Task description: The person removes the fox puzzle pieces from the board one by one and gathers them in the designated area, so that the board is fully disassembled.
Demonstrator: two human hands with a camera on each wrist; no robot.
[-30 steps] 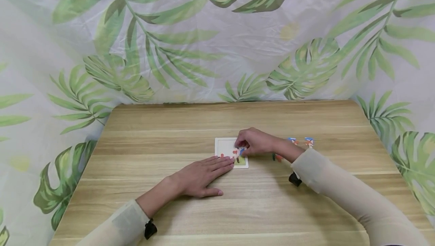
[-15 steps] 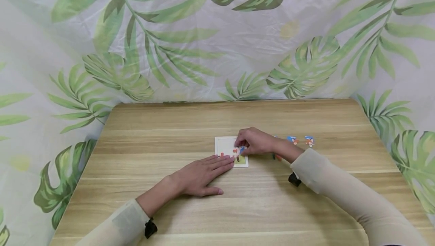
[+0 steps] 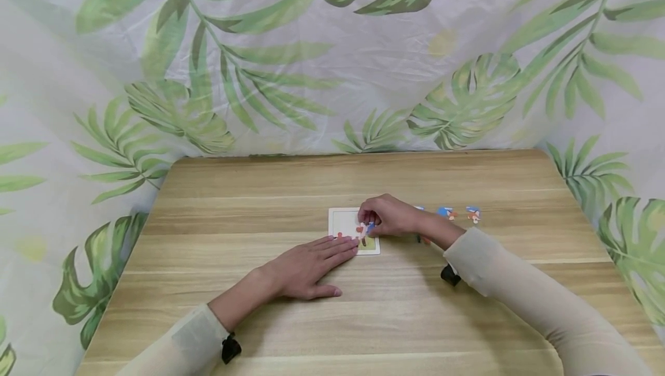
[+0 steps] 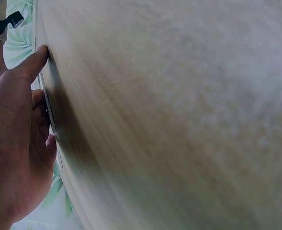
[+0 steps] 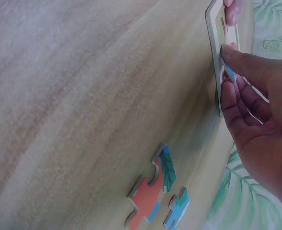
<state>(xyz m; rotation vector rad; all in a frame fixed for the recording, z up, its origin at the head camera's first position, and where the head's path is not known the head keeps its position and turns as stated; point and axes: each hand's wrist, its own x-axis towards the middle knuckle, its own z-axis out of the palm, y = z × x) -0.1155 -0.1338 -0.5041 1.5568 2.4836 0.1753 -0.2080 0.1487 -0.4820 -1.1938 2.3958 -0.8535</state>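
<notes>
Leaf-print white-and-green cloth (image 3: 280,70) hangs behind a pale wood-grain desk (image 3: 260,335) with rounded far corners. White-rimmed, flat rectangular puzzle board (image 3: 339,218) lies on the desk, about mid-width, with some pieces laid in its near part, including a yellow-green jigsaw piece (image 3: 371,244) at the near right. At the board's right side, a small blue-marked jigsaw piece (image 3: 371,228) sits in the right hand (image 3: 389,214), thumb and fingers pinching it low over the board; probably a fingertip hold so its edges can be lined up with neighbours. Whether it's seated, can't tell. Left hand (image 3: 306,266) lies palm down, fingers straight and close together over the board's near part, thumb spread onto the desk; likely pressing to keep board and laid pieces from sliding. Right of the board, apart from it: a blue-and-orange jigsaw piece (image 3: 447,213), a blue-orange-white jigsaw piece (image 3: 473,215), an orange-and-green jigsaw piece (image 5: 152,191) and a blue-and-green jigsaw piece (image 5: 178,208), the last two partly hidden by the right forearm in the head view. Presumably set out separately, picture up, for easy pickup on the right hand's side.
</notes>
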